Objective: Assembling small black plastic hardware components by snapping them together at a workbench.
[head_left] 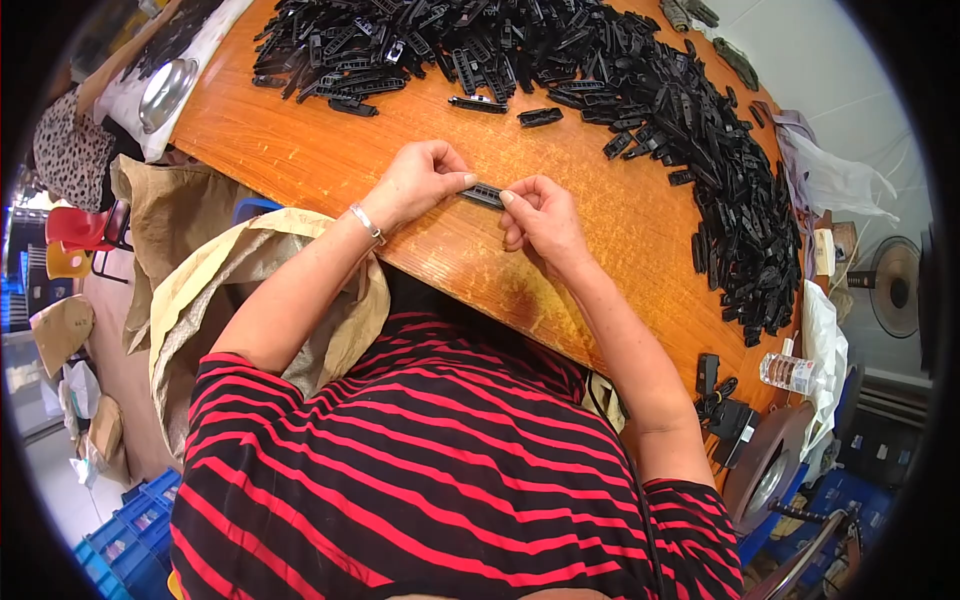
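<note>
My left hand (418, 181) and my right hand (541, 216) meet over the near edge of an orange wooden table (300, 150). Between their fingertips they pinch one small black plastic bar (484, 194), each hand holding one end. A silver bracelet circles my left wrist. A large heap of the same black plastic parts (640, 90) curves along the far and right sides of the table. A few single parts (540, 117) lie apart from the heap, just beyond my hands.
A tan sack (215, 275) hangs open at the table's left edge, below my left arm. A metal bowl (165, 92) sits on white cloth at the far left. A clear bottle (790, 372), black cables and a round lamp (765, 475) lie at the right. Blue crates (125, 530) stand on the floor.
</note>
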Demonstrator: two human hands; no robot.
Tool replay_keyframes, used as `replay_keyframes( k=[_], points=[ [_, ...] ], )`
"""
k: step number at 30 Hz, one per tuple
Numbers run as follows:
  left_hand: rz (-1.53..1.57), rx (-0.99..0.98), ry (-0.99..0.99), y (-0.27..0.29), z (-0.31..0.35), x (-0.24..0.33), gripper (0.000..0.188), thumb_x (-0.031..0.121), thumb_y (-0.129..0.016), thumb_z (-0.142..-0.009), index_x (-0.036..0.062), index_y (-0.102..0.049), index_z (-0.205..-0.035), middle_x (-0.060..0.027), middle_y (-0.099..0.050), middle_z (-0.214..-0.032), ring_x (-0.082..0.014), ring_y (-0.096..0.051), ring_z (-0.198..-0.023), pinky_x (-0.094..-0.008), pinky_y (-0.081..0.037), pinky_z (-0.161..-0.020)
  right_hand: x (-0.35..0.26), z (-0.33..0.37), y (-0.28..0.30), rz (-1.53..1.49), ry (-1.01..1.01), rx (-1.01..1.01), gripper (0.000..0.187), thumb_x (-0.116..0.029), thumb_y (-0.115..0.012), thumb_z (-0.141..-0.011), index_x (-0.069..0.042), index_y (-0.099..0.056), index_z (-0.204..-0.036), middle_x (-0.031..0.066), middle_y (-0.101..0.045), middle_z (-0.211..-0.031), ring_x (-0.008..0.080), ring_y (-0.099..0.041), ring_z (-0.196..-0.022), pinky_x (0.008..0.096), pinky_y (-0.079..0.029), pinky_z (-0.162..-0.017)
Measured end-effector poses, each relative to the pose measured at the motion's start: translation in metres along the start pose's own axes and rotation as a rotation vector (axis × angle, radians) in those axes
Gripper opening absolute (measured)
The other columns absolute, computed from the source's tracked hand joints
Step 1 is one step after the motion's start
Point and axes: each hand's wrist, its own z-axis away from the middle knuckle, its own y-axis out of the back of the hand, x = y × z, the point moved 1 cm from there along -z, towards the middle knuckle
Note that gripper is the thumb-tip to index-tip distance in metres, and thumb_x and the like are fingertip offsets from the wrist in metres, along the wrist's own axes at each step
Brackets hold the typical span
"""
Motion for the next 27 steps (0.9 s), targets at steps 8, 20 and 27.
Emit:
replay_keyframes(
  k=[8, 20, 27],
  points=[
    [-0.127, 0.024, 0.005, -0.003, -0.002, 0.006, 0.018, 0.014, -0.074, -0.085, 0.0010, -0.062, -0.085, -0.0009, -0.061, -0.072, -0.0069, -0.054, -0.063, -0.0228, -0.045, -0.056, -0.003, -0.005, 0.000, 0.064, -0.047, -0.016, 0.011, -0.009, -0.062, -0.094, 0.000, -0.055, -0.095, 0.0050, -0.061, -0.066, 0.0093, -0.055, -0.047, 0.0226, -0.047, -0.042],
    [-0.447, 0.004, -0.044, -0.001, -0.009, 0.005, 0.023, 0.025, -0.076, -0.079, 0.0064, -0.063, -0.082, -0.0084, -0.066, -0.077, -0.0233, -0.063, -0.073, -0.0359, -0.050, -0.068, -0.024, -0.014, 0.000, 0.388, -0.174, -0.042, 0.019, -0.012, -0.066, -0.092, -0.001, -0.049, -0.093, 0.0062, -0.060, -0.062, 0.0115, -0.052, -0.041, 0.0252, -0.040, -0.037],
    [-0.421, 0.071, -0.022, -0.004, -0.006, 0.006, 0.022, 0.026, -0.076, -0.079, 0.0073, -0.065, -0.083, -0.0096, -0.067, -0.078, -0.0259, -0.064, -0.076, -0.0372, -0.050, -0.069, -0.016, -0.016, 0.002, 0.413, -0.076, -0.051, 0.020, -0.013, -0.067, -0.091, -0.002, -0.050, -0.093, 0.0068, -0.061, -0.063, 0.0115, -0.053, -0.043, 0.0255, -0.041, -0.038]
  ],
)
